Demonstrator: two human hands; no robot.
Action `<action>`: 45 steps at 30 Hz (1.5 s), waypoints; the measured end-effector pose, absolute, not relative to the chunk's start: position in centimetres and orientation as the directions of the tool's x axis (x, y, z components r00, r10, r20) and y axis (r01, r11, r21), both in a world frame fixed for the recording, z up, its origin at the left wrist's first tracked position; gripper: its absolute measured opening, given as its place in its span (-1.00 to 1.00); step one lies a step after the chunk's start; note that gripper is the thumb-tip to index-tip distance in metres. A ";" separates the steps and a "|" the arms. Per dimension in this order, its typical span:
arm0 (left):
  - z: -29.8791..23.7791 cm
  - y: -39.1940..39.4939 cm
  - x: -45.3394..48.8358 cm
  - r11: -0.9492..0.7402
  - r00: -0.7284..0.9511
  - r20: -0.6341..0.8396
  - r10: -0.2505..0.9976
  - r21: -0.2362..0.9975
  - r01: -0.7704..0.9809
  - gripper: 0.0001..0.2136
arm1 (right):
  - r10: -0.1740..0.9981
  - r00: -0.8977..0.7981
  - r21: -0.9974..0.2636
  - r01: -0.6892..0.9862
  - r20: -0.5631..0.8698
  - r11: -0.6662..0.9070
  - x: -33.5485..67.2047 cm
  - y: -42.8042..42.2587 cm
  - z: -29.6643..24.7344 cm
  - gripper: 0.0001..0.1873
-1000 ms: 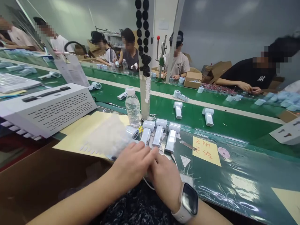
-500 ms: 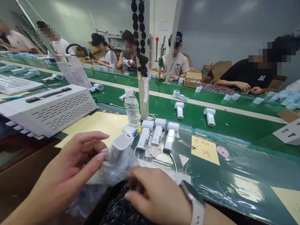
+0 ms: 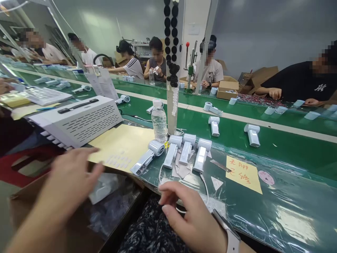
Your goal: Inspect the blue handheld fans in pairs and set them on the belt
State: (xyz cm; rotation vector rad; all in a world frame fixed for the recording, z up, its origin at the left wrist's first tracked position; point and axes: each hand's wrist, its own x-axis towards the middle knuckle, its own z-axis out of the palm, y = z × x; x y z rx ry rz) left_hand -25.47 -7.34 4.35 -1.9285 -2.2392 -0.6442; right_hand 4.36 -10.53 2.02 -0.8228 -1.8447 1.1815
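Note:
My left hand (image 3: 72, 179), smeared by motion, hangs over a cardboard box (image 3: 76, 228), thumb and fingers apart and nothing visible in it. Just beyond its thumb, a whitish item in clear plastic (image 3: 103, 188) lies in the box among plastic bags (image 3: 113, 207). My right hand (image 3: 191, 212), wearing a watch, hovers at the bench's front edge with fingers loosely bent, thumb apart and nothing visible between them. Near it runs a white cable (image 3: 205, 188). A handheld fan (image 3: 146, 160) lies on the bench edge between the hands, beside a row of three more fans (image 3: 172, 151).
A water bottle (image 3: 159, 121) stands by the post (image 3: 173, 105). Left of it are yellow paper (image 3: 126, 140) with small clear pieces and a vented white machine (image 3: 84, 119). More fans (image 3: 253, 135) lie on the green conveyor belt (image 3: 284, 140). Several people sit across it. A handwritten note (image 3: 243, 174) lies right.
The plastic-wrapped fan has left my left hand, which moved left over the box; a whitish wrapped item now shows there. My right hand shifted slightly right. The view turned left.

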 end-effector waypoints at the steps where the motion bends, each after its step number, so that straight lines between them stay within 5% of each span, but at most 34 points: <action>1: 3.4 -6.4 -23.8 0.077 -0.146 0.217 0.965 0.300 0.951 -0.62 | 0.840 -0.480 -0.931 0.113 0.254 0.346 4.4 -10.6 1.9 -0.66; 4: 0.2 -3.9 -19.3 0.001 -0.053 0.133 0.990 0.362 0.932 -0.66 | 0.827 -0.503 -0.909 0.173 0.249 0.379 4.9 -11.0 1.6 -0.69; 10: -0.8 -4.0 -16.7 0.023 -0.125 0.162 0.979 0.523 0.852 -0.69 | 0.866 -0.464 -0.911 0.249 0.187 0.330 7.6 -11.1 -0.3 -0.74; 13: 0.5 -6.1 -14.9 0.053 -0.060 -0.029 0.998 0.884 0.463 -0.53 | 0.932 -0.337 -0.958 0.198 0.134 0.209 8.3 -11.0 -1.2 -0.76; 15: 0.9 -7.5 -12.9 0.125 0.131 -0.135 0.982 0.989 0.078 -0.43 | 0.960 -0.256 -0.974 0.160 0.114 0.158 8.3 -11.0 -1.5 -0.77; 18: 0.8 -8.9 -10.2 0.218 0.323 -0.142 0.936 0.953 -0.211 -0.42 | 0.972 -0.195 -0.972 0.166 0.131 0.165 8.2 -11.0 -1.8 -0.78; 25: 2.0 -9.9 -9.6 0.398 0.586 -0.088 0.806 0.813 -0.425 -0.58 | 0.989 -0.070 -0.963 0.229 0.128 0.141 10.8 -10.3 -2.6 -0.75; 36: 1.0 -8.6 -9.0 0.402 0.509 -0.089 0.856 0.733 -0.548 -0.27 | 0.993 0.112 -0.971 0.232 -0.032 -0.058 12.2 -8.7 -5.3 -0.55; 45: 0.6 -8.0 -8.2 0.439 0.470 -0.146 0.870 0.663 -0.606 -0.56 | 0.990 0.106 -0.957 0.266 -0.089 -0.114 12.3 -8.8 -5.7 -0.53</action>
